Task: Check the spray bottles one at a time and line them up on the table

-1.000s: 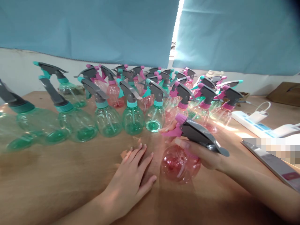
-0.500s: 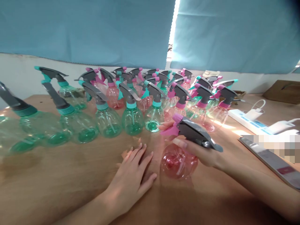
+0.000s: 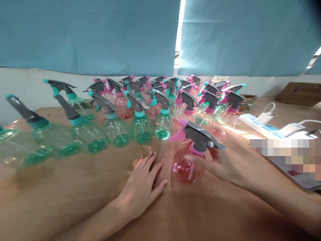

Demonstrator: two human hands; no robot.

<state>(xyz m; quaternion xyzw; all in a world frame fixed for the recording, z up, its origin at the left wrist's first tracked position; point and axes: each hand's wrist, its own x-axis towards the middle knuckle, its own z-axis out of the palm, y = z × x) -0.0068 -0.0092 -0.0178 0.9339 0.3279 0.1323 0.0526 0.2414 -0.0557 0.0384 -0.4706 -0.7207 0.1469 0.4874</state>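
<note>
A pink clear spray bottle (image 3: 187,167) with a grey trigger head and pink nozzle stands nearly upright on the wooden table (image 3: 62,197). My right hand (image 3: 220,165) is beside its right flank, fingers loosely round the body and touching it. My left hand (image 3: 144,185) lies flat on the table just left of the bottle, fingers spread and holding nothing.
Several green and pink spray bottles (image 3: 140,127) stand in rows behind, stretching to the far left. A white power strip (image 3: 260,125) with chargers and cables lies at the right. A cardboard box (image 3: 298,93) is at the far right, blue curtains behind.
The pink bottle has gone from tilted in my right hand to standing upright on the table. My right hand's fingers have loosened. The left hand has stayed flat.
</note>
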